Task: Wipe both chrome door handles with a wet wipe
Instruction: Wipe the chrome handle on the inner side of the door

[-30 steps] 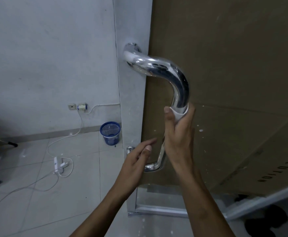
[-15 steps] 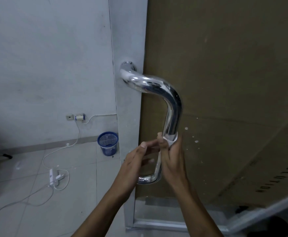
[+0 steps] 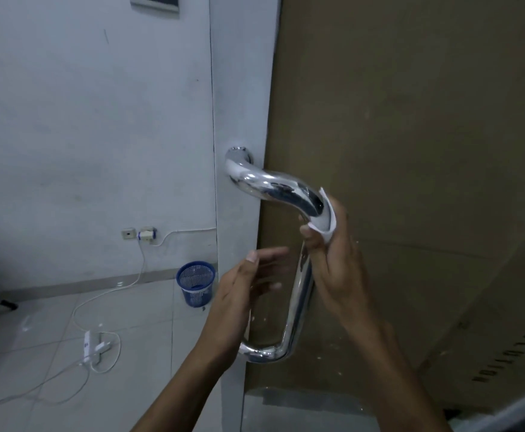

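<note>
right hand [image 3: 332,254] pinches wet wipe [image 3: 328,218] around chrome handle [image 3: 286,188] bend; left hand [image 3: 248,285] relaxed, empty; risk: wipe bunching, bend underside missed

Only one piece of lettering shows: dark capital letters printed on the brown cardboard sheet [image 3: 410,120], at about four o'clock in the view. The line runs tilted and appears upside down; it seems to read "SOLUTION", though that reading is uncertain.

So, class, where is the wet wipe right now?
In the head view, right of centre: the right hand wraps the wet wipe round the chrome door handle's upper bend.
</note>
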